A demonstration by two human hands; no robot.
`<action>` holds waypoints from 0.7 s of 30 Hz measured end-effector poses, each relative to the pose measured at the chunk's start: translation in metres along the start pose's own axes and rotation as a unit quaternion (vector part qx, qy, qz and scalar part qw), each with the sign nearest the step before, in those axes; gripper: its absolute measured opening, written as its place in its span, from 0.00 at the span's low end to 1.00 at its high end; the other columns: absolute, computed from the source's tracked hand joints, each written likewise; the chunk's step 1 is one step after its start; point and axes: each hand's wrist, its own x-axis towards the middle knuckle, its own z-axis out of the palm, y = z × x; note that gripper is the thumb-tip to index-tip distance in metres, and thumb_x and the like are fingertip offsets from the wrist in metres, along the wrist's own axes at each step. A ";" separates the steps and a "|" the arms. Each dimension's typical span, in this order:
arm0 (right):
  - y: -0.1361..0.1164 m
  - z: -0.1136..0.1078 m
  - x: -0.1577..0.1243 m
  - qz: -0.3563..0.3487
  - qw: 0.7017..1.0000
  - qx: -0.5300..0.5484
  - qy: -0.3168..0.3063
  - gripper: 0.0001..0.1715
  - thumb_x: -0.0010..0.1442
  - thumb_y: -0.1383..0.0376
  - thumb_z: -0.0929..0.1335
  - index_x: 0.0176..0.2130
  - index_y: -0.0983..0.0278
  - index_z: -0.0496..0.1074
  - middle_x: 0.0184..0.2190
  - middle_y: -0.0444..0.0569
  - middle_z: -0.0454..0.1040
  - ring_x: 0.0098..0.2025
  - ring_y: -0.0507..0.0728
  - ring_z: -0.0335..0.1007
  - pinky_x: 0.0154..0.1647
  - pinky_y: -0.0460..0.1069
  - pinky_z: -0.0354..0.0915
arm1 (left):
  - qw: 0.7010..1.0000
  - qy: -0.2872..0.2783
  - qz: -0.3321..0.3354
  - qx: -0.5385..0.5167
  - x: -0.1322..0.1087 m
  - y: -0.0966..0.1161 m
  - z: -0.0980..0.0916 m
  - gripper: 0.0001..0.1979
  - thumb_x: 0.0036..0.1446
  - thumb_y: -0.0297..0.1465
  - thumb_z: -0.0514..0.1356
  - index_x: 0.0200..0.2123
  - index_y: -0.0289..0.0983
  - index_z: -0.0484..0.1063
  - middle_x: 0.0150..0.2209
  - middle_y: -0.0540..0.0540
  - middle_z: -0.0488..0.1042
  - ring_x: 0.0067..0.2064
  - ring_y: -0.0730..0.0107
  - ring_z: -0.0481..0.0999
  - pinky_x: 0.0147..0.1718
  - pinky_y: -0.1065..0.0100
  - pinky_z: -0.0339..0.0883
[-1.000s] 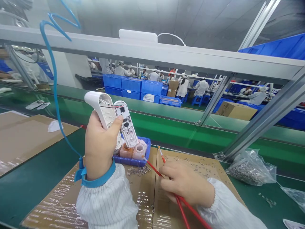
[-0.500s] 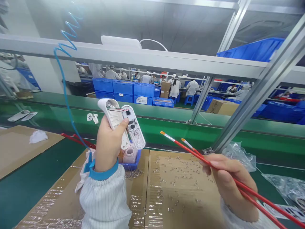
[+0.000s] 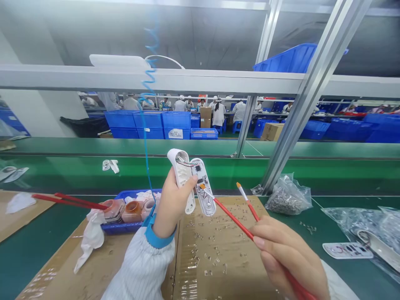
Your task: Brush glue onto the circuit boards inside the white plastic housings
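My left hand (image 3: pixel 175 200), with a blue wrist strap (image 3: pixel 158 238) below it, grips an opened white plastic housing (image 3: pixel 183 183). Thin wires join that half to the other, which carries a circuit board (image 3: pixel 204 189); my thumb presses near the board's edge. Two red-handled paintbrushes are held together in my right hand (image 3: pixel 290 254). The bristles of one paintbrush (image 3: pixel 229 216) are at the board, seemingly touching it. The second paintbrush (image 3: pixel 251 208) points upward, its orange tip apart from the housing.
Small metal pieces (image 3: pixel 215 250) lie scattered on the cardboard (image 3: pixel 237 279). A blue tray (image 3: pixel 125 228) with small jars stands left, near a white cloth (image 3: pixel 91 237). At right are a bag of metal parts (image 3: pixel 289 196) and another opened housing (image 3: pixel 346 250). A metal post (image 3: pixel 300 104) rises ahead.
The view has turned left. My right hand has brought one brush's tip over to the circuit board. My left hand still holds the opened housing.
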 end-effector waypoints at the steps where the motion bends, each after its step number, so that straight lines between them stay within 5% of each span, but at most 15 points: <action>1: 0.000 0.001 0.003 -0.022 1.000 -0.015 -0.008 0.16 0.61 0.73 0.61 0.48 0.60 0.66 0.32 0.51 0.76 0.35 0.58 0.75 0.36 0.54 0.74 | 1.000 -0.002 -0.004 -0.001 0.000 -0.001 0.001 0.22 0.51 0.40 0.66 0.47 0.38 0.69 0.44 0.42 0.77 0.44 0.57 0.77 0.44 0.58 0.70; 7: 0.003 0.003 0.010 -0.082 0.994 -0.060 -0.035 0.13 0.61 0.74 0.60 0.45 0.64 0.64 0.28 0.52 0.75 0.33 0.57 0.73 0.33 0.53 0.72 | 1.000 -0.001 0.001 0.016 -0.001 -0.002 0.003 0.21 0.50 0.39 0.66 0.47 0.39 0.69 0.45 0.42 0.77 0.45 0.57 0.77 0.45 0.57 0.70; 14: 0.001 0.001 0.014 -0.058 0.994 -0.073 -0.061 0.09 0.60 0.74 0.60 0.37 0.62 0.65 0.29 0.51 0.75 0.32 0.56 0.73 0.30 0.50 0.70 | 0.999 -0.010 -0.005 0.030 0.000 -0.004 0.005 0.21 0.50 0.39 0.66 0.47 0.39 0.70 0.46 0.43 0.76 0.46 0.56 0.76 0.45 0.57 0.69; 19: 0.004 -0.009 0.012 -0.011 1.000 -0.026 -0.014 0.09 0.60 0.75 0.61 0.37 0.64 0.67 0.30 0.49 0.73 0.33 0.53 0.73 0.34 0.48 0.70 | 0.999 -0.038 -0.036 -0.004 0.005 -0.011 0.008 0.22 0.51 0.38 0.65 0.48 0.39 0.68 0.46 0.43 0.76 0.46 0.56 0.76 0.44 0.59 0.70; 21: 0.009 -0.015 0.009 0.034 0.997 0.019 0.061 0.08 0.62 0.72 0.61 0.38 0.64 0.69 0.32 0.50 0.73 0.33 0.54 0.72 0.33 0.48 0.70 | 0.996 -0.062 -0.061 -0.001 0.013 -0.022 0.012 0.22 0.53 0.38 0.63 0.50 0.39 0.66 0.47 0.43 0.75 0.46 0.57 0.76 0.42 0.60 0.70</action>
